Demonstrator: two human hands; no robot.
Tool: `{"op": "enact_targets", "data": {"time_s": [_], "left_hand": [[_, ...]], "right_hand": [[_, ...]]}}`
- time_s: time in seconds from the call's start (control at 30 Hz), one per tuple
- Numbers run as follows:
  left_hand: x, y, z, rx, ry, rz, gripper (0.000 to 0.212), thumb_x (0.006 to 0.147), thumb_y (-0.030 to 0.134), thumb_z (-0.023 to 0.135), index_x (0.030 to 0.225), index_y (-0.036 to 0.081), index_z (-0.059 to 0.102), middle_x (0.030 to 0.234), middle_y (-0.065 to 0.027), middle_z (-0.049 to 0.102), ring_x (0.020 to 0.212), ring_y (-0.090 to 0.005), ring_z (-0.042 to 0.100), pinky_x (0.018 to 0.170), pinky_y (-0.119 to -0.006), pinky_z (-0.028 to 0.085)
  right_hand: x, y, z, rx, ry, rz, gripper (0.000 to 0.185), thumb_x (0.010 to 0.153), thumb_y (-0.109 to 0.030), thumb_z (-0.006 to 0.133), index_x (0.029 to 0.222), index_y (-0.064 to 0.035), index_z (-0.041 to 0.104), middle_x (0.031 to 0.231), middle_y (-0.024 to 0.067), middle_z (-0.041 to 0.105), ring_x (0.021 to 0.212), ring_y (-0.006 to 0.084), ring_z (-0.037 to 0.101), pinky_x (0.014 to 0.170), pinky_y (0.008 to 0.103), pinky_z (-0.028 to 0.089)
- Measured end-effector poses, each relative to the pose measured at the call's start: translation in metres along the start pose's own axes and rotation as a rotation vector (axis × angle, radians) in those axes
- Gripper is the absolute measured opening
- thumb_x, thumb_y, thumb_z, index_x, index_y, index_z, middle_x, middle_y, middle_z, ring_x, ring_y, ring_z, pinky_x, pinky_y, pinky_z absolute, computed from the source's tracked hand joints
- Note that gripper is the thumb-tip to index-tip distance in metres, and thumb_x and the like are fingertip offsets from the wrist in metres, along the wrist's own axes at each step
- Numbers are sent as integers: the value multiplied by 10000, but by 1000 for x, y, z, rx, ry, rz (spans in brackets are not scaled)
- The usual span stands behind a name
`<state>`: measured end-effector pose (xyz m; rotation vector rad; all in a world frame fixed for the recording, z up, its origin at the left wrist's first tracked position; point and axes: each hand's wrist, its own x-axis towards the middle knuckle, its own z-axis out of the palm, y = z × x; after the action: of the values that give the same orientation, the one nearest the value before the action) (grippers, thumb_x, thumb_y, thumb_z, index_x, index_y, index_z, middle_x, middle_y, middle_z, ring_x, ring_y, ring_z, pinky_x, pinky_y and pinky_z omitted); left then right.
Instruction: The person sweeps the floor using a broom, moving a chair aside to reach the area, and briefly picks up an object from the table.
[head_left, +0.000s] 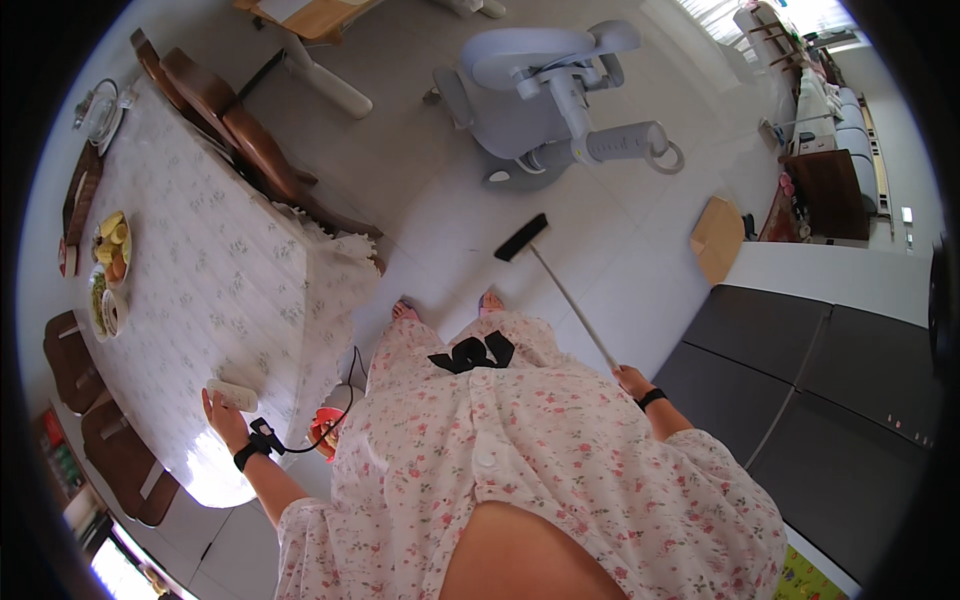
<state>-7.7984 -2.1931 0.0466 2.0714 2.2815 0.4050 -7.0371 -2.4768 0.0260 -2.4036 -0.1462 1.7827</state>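
My right hand (634, 382) is closed around the upper end of a broom's pale handle (574, 306). The broom's black bristle head (522, 237) rests on the tiled floor beyond my feet. Over the tablecloth on my left, my left hand (227, 421) touches the near end of a white oblong device (233, 395), possibly a power strip or a remote control. Whether the fingers grip it cannot be made out. A black band with a small module (264, 435) is on my left wrist, and a black cable runs from it.
A table with a patterned cloth (202, 277) carries plates of food (112, 246). Brown wooden chairs (232, 127) flank it. Ahead is a grey-blue swivel chair (517, 127). Dark panels (817, 397) and a cardboard piece (716, 236) are at right; a red-rimmed bin (324, 427) stands by the table.
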Motion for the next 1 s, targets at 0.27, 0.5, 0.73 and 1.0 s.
{"op": "enact_targets", "data": {"time_s": [0.27,0.5,0.73,1.0], "left_hand": [[-3,43,-9,-1239,178,-663,413,803,60,439,1200,3,342,1133,-167,431,1032,-246,433,887,-325,337],[-13,29,-10,-1066,196,-683,476,797,87,465,1237,15,294,1170,-120,408,1049,-209,409,882,-320,319],[-29,36,-34,-723,182,-647,460,791,73,484,1228,65,340,1257,-106,330,1100,-245,349,921,-336,270],[9,137,-93,-331,170,-303,405,783,34,469,1176,115,416,1215,-79,375,1099,-234,373,862,-365,344]], "right_hand": [[-76,-3,-13,-193,172,-109,245,821,-234,425,914,-13,479,487,34,410,330,119,362,306,271,274],[2,-43,16,-199,44,-324,355,814,-303,462,1046,-35,481,510,19,422,361,106,392,320,252,311],[99,-228,123,-532,5,-706,302,800,-272,404,808,11,510,711,197,554,610,316,544,562,388,416],[118,-292,165,-810,-112,-573,328,797,-253,374,739,20,546,509,149,540,458,288,534,503,381,447]]}}
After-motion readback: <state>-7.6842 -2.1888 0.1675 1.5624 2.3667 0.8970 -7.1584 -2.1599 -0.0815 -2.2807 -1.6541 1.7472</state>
